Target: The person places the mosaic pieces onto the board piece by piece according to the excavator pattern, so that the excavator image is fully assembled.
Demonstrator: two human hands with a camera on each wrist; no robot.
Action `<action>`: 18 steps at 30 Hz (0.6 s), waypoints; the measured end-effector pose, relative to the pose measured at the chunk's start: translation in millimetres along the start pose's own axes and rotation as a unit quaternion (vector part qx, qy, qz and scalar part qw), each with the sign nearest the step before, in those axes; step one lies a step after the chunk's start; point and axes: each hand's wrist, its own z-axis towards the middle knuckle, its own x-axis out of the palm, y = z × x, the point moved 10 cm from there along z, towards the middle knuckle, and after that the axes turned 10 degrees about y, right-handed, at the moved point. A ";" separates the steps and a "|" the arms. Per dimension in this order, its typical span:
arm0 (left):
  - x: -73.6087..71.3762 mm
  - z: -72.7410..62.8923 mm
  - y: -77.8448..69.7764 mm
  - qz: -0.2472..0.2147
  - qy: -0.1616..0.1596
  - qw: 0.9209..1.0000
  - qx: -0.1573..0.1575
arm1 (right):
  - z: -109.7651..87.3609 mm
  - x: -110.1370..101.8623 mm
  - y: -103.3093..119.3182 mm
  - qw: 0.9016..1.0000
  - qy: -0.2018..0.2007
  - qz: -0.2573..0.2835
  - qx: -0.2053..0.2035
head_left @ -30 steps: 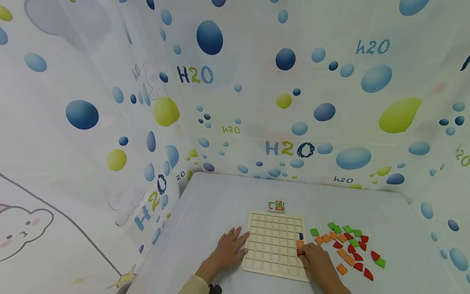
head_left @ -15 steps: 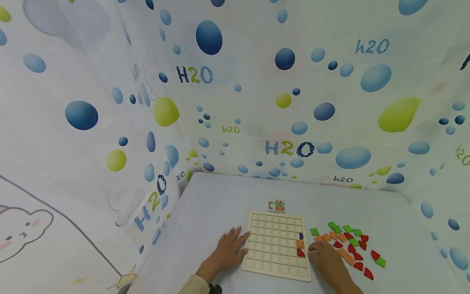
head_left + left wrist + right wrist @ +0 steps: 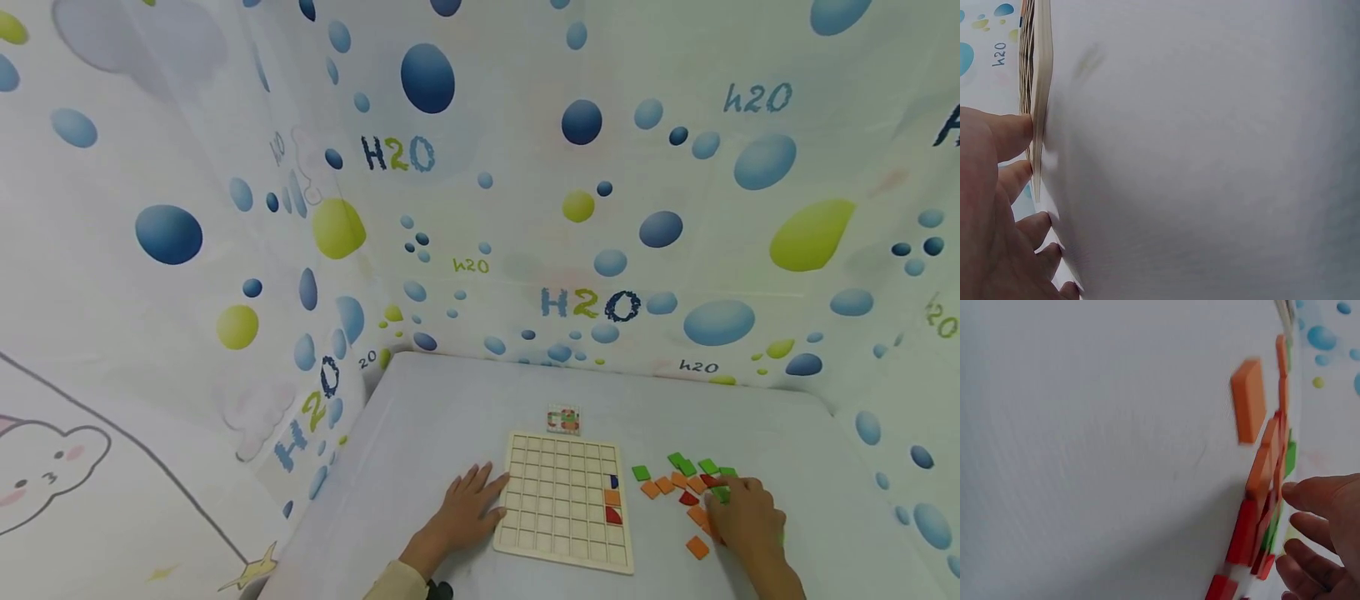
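Observation:
A wooden grid board point(image 3: 558, 533) lies on the table in the head view. Its right column carries a dark blue piece point(image 3: 614, 482), an orange square point(image 3: 612, 497) and a red quarter-circle piece point(image 3: 613, 515). My left hand point(image 3: 465, 510) rests at the board's left side, fingers spread; the left wrist view has fingertips touching the board edge point(image 3: 1041, 81). Over the loose pieces right of the board hovers my right hand point(image 3: 752, 518), covering some of them. In the right wrist view its loosely bent fingers are near the red pieces point(image 3: 1242, 532), with nothing visible between them.
A small patterned card point(image 3: 564, 419) lies just beyond the board. Loose orange squares point(image 3: 697, 547), green pieces point(image 3: 641, 473) and red pieces point(image 3: 688, 498) are scattered to the right. Printed sheeting point(image 3: 480, 217) hangs around the white table point(image 3: 435, 400).
My right hand has let go of the red quarter-circle piece on the board and moved right, over the loose pieces. My left hand has stayed at the board's left edge.

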 end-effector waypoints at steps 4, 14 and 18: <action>-1.5 -0.6 -2.8 0.001 -0.005 1.000 0.008 | 10.3 2.4 -10.8 1.000 0.001 -0.004 0.005; 1.4 0.9 0.9 0.004 0.001 1.000 -0.004 | 22.8 5.1 -8.2 1.000 0.014 0.013 0.000; 1.0 1.7 1.1 0.004 0.001 1.000 -0.003 | 28.3 7.5 -11.2 1.000 0.023 0.016 0.004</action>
